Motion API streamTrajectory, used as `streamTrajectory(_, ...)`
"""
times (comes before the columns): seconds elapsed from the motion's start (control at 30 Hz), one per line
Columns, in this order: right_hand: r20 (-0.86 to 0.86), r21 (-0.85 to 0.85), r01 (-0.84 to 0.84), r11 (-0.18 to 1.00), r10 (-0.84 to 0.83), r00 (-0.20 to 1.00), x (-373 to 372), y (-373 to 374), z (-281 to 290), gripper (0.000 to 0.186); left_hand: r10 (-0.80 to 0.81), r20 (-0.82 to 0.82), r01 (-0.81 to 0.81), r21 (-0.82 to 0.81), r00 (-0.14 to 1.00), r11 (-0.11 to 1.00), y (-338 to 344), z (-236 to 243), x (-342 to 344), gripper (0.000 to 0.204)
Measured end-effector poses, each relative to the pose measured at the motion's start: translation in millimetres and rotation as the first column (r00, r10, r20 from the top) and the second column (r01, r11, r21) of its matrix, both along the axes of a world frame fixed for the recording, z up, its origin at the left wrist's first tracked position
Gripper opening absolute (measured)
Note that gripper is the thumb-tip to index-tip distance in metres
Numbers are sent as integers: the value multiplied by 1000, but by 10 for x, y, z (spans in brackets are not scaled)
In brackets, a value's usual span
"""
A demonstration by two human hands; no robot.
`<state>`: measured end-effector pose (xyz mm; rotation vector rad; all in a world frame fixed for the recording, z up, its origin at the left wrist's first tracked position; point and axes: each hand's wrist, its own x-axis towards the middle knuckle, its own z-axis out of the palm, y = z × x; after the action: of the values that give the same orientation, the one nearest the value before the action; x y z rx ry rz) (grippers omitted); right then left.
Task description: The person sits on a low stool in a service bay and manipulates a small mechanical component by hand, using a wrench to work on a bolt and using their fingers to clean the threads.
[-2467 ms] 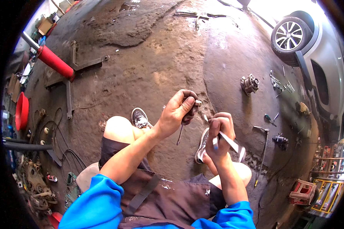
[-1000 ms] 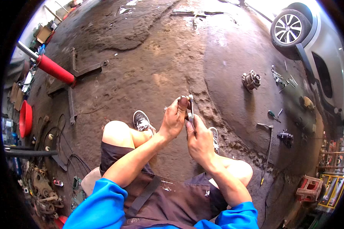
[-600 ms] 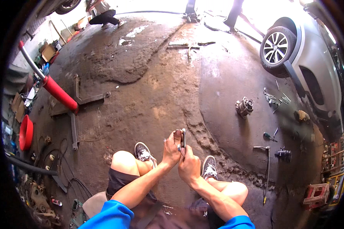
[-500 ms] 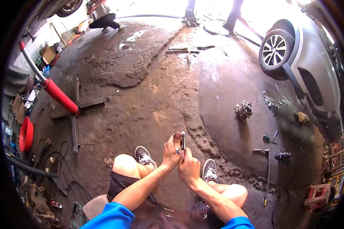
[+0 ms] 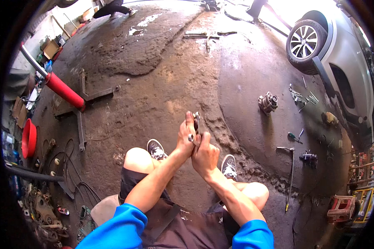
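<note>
My left hand (image 5: 184,139) and my right hand (image 5: 205,156) meet in front of my knees, both with curled fingers. Upright beside the left thumb is a small dark metal part (image 5: 196,119) with a shiny tip, gripped by the left hand. A metal tool with a round, shiny, socket-like end (image 5: 190,137) pokes out between the hands. My right fingers close around its other end, which is mostly hidden. The exact kind of either piece cannot be made out.
An alternator (image 5: 268,103) lies on the floor to the right, near scattered wrenches (image 5: 311,98), a screwdriver (image 5: 294,137) and a long-handled bar (image 5: 291,178). A silver car (image 5: 345,70) stands far right. Left are a red jack cylinder (image 5: 65,92) and a red basin (image 5: 29,138).
The view has tipped downward, so the floor things sit higher in it. Both hands have moved up and turned slightly, and the tool's round end now faces me. Both grips stay closed.
</note>
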<state>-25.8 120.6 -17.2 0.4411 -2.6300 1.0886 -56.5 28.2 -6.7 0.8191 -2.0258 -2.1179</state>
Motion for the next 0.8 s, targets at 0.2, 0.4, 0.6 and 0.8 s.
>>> streamTrajectory(0.2,-119,-53,-90,995,83,989,-30,18,86,12,-38,-99,58,202,994,978,-99,39,2,59)
streamTrajectory(0.4,-158,-15,-123,992,119,980,-49,57,67,13,-71,-44,83,596,997,799,-165,149,22,50)
streamTrajectory(0.6,-220,-36,-135,990,123,968,-69,107,11,14,-191,-142,236,665,971,708,-232,71,22,46)
streamTrajectory(0.8,-321,104,-189,976,213,923,-192,251,-117,16,-425,-141,347,817,894,461,-454,57,47,49)
